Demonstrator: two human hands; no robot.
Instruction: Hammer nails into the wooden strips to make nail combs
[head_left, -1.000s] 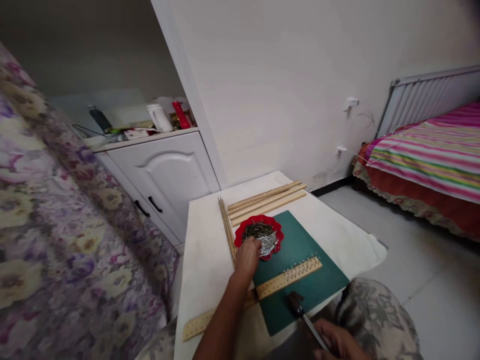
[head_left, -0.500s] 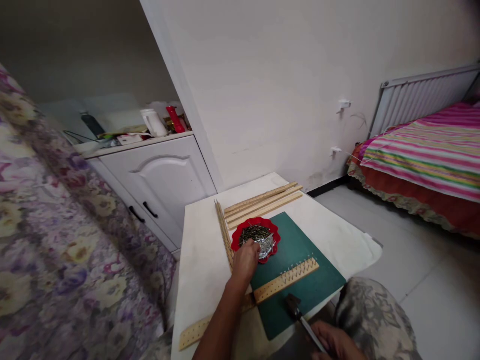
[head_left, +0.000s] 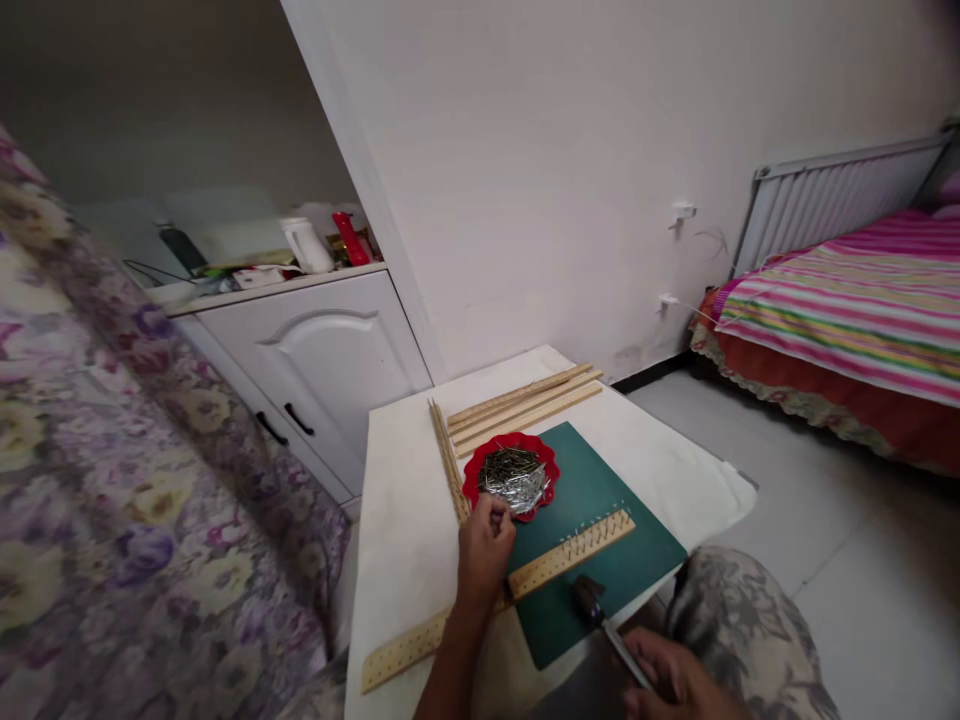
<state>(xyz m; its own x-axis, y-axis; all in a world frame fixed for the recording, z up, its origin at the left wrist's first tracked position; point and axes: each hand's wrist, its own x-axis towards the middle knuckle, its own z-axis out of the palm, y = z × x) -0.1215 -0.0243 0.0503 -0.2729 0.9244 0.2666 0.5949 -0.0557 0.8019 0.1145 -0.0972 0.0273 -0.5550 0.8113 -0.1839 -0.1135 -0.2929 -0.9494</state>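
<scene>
My left hand point(head_left: 484, 545) is closed in a pinch at the near left edge of a red scalloped bowl point(head_left: 553, 462). Whatever its fingertips hold is too small to make out. Dark and silvery nails point(head_left: 517, 472) fill the bowl. My right hand point(head_left: 671, 672) is wrapped round the handle of a hammer point(head_left: 587, 597), whose dark head hangs over the near edge of a green mat point(head_left: 600, 478). Across this mat lies a perforated wooden strip point(head_left: 541, 574); several nails stand upright in its right half, while bare holes show in the left half.
More wooden strips point(head_left: 525, 410) lie at the table's back, and others point(head_left: 447, 460) run along the bowl's left. A holed strip point(head_left: 401, 655) sits front left. Beyond the white table point(head_left: 405, 520) are a cabinet point(head_left: 322, 370), a floral curtain point(head_left: 150, 500) and a bed point(head_left: 847, 310).
My left hand has drawn back from the nails in the bowl toward me, its fingers now pinched at the near rim. The hammer has barely shifted in my right hand.
</scene>
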